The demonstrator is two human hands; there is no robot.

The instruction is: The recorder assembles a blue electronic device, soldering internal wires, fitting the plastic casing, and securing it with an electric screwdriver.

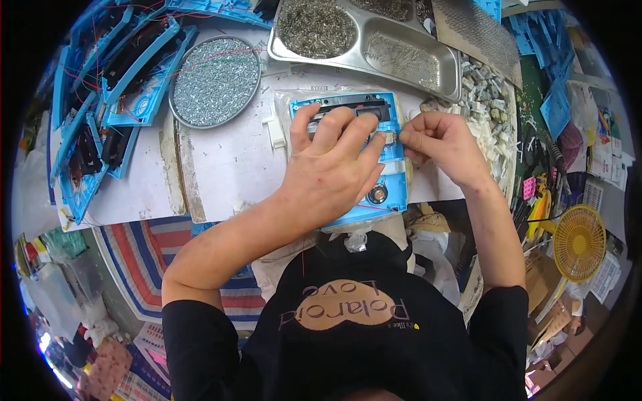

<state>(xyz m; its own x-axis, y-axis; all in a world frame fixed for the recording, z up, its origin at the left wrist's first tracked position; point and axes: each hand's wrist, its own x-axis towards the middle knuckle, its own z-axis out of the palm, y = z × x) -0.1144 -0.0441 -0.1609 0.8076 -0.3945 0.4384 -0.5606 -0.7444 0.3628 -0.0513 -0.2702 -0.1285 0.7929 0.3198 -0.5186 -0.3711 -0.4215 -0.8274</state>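
Observation:
A light-blue plastic casing (396, 182) lies on a clear plastic bag in front of me, with black parts along its far side and a small round speaker (378, 194) near its near right corner. My left hand (332, 158) spreads across the casing, its bent fingers pressing on it and hiding much of the inside. Beside the casing's right edge, my right hand (445, 142) is closed in a pinch; whatever lies between its fingertips is too small to make out. A white plastic piece (275, 132) rests just left of the casing.
A round tray of small silvery screws (215, 80) stands at the left, beside stacked blue casings with red wires (124, 80). At the back is a metal compartment tray (361, 62) of small metal parts. White plastic pieces (491, 127) are heaped at the right; a yellow fan (579, 242) stands beyond.

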